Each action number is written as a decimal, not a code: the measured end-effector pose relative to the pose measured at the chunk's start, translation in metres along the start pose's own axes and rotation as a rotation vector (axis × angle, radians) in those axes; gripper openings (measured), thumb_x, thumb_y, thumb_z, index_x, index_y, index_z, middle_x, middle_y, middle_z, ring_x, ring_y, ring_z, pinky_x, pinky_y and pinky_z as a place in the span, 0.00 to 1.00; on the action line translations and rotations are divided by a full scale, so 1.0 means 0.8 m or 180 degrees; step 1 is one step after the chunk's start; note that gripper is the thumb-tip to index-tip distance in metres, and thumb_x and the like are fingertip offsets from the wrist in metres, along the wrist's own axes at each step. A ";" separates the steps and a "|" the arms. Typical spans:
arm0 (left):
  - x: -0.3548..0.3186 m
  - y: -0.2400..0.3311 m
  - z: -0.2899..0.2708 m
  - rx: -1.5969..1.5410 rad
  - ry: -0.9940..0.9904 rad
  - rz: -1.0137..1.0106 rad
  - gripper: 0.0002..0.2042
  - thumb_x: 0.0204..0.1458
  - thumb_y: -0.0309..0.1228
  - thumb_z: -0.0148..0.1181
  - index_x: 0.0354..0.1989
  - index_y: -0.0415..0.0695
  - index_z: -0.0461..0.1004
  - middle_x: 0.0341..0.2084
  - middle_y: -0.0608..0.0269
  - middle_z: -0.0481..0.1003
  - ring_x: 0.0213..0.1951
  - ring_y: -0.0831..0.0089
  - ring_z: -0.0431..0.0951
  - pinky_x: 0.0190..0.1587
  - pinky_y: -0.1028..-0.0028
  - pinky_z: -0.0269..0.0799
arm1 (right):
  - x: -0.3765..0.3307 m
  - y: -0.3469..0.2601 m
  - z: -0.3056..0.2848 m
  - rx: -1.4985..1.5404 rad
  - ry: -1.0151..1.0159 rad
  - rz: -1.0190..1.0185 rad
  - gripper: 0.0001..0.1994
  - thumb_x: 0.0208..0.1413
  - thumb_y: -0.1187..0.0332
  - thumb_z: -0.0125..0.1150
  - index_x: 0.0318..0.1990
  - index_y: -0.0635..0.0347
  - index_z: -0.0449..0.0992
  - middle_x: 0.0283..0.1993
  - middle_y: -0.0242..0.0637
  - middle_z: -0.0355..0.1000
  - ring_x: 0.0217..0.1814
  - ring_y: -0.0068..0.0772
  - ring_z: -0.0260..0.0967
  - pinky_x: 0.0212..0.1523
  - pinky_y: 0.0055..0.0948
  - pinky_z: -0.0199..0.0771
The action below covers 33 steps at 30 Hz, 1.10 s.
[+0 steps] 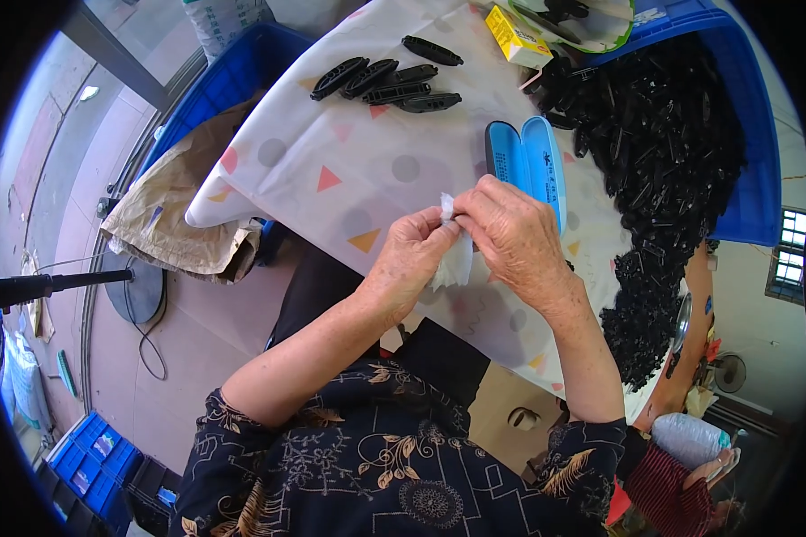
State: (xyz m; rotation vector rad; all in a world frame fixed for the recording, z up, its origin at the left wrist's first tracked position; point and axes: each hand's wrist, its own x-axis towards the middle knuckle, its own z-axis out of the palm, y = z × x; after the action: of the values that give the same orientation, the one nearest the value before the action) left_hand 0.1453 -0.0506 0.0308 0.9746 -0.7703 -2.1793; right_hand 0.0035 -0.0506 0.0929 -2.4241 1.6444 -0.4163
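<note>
My left hand (407, 267) and my right hand (517, 234) meet over the near part of the table. Their fingertips pinch a crumpled white tissue (455, 265); one end sticks up between the thumbs and the rest hangs below. Whether anything is wrapped inside it I cannot tell. Just beyond my right hand lies an open glasses case (539, 152) with a light blue lining. Farther off, several long oval black plastic parts (398, 92) lie in a loose group.
A big heap of black parts (654, 152) spills from a blue bin (759, 134) along the right side. A yellow box (517, 38) and a green-rimmed bowl (625, 27) stand at the back. The patterned tablecloth (287, 192) ends on the left by a brown sack (175, 201).
</note>
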 end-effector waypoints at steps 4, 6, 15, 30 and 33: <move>-0.003 0.004 -0.001 0.0186 -0.0050 -0.0063 0.12 0.57 0.29 0.49 0.45 0.37 0.73 0.29 0.74 0.70 0.28 0.88 0.61 0.29 0.83 0.57 | -0.003 0.002 -0.001 -0.0023 -0.0005 -0.0151 0.06 0.45 0.78 0.60 0.33 0.61 0.73 0.28 0.36 0.65 0.30 0.38 0.68 0.29 0.34 0.68; -0.001 0.003 -0.001 0.0177 -0.0040 -0.0061 0.12 0.57 0.29 0.49 0.45 0.37 0.72 0.29 0.73 0.70 0.28 0.87 0.63 0.29 0.82 0.59 | -0.004 0.002 -0.001 -0.0004 0.0000 -0.0168 0.07 0.44 0.79 0.59 0.33 0.61 0.73 0.28 0.36 0.65 0.30 0.38 0.68 0.29 0.33 0.68; -0.001 -0.005 -0.004 -0.0425 -0.0333 -0.0021 0.15 0.58 0.30 0.47 0.49 0.35 0.70 0.35 0.60 0.76 0.34 0.79 0.74 0.36 0.78 0.72 | -0.009 0.008 -0.007 0.1244 -0.0015 0.1040 0.09 0.56 0.72 0.53 0.41 0.66 0.73 0.36 0.37 0.67 0.32 0.30 0.67 0.32 0.28 0.68; 0.003 -0.007 -0.011 -0.0367 -0.0292 0.0009 0.13 0.57 0.31 0.47 0.45 0.36 0.72 0.30 0.65 0.75 0.29 0.82 0.72 0.30 0.79 0.70 | -0.013 0.006 0.006 0.2599 -0.0360 0.1528 0.04 0.52 0.78 0.58 0.36 0.63 0.75 0.38 0.31 0.68 0.32 0.19 0.67 0.26 0.18 0.70; 0.004 -0.001 -0.011 -0.0434 -0.0310 -0.0132 0.13 0.56 0.30 0.47 0.45 0.37 0.72 0.29 0.66 0.74 0.28 0.82 0.72 0.30 0.80 0.69 | -0.018 0.013 0.014 0.1787 -0.0017 0.0764 0.07 0.48 0.81 0.59 0.35 0.62 0.75 0.38 0.33 0.69 0.35 0.25 0.68 0.31 0.22 0.71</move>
State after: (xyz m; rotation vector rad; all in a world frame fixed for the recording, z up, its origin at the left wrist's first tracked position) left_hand 0.1504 -0.0543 0.0241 0.8280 -0.6411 -2.2963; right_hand -0.0072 -0.0412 0.0775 -1.7987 1.5304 -0.7154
